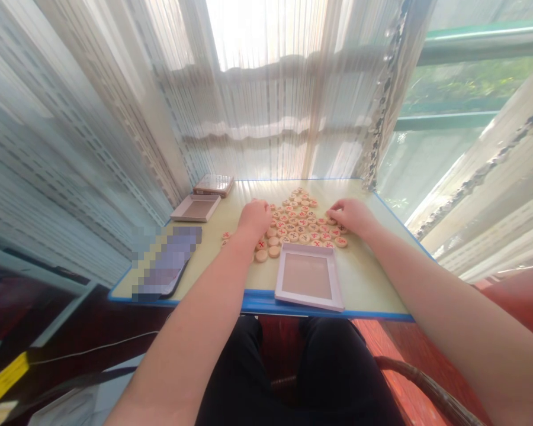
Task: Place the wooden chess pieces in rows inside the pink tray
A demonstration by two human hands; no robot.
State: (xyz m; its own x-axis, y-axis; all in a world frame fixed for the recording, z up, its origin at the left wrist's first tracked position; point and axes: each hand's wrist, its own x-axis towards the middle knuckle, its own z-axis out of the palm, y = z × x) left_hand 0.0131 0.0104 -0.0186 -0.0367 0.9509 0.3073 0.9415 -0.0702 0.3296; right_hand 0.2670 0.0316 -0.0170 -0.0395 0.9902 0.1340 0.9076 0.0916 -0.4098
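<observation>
Where discs (302,222) lie face-up, blurred characters (261,244) show (red, black).

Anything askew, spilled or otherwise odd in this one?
One thing: the shallow box part nearest the person looks slightly askew, its near rim covering part of the table's blue front edge. Also, blocky pixelation covers most of the phone-like device at left, an image oddity. I see no clear damage.

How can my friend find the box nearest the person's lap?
Look for the pale yellow table with the blue edge. On its near side, by the round pieces, lies a shallow box. Unlike the similar box farther back on the left, it reaches over that blue edge.
</observation>
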